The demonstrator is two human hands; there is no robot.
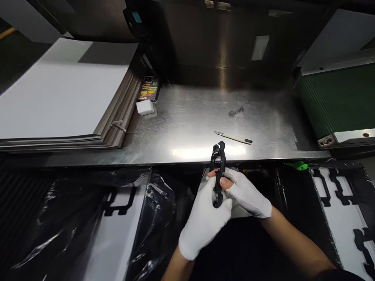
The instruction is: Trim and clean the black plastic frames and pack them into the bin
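Fingers of the gloved left hand (205,220) and right hand (246,192), in the head view, were grasping a black part (218,182) at the near edge of the table (187,117). The step in hand seemed close two-handed handling; the next move probably called for steady, light pressure. The part looked slim, forked into two knobbed arms, its lower end hard to make out.
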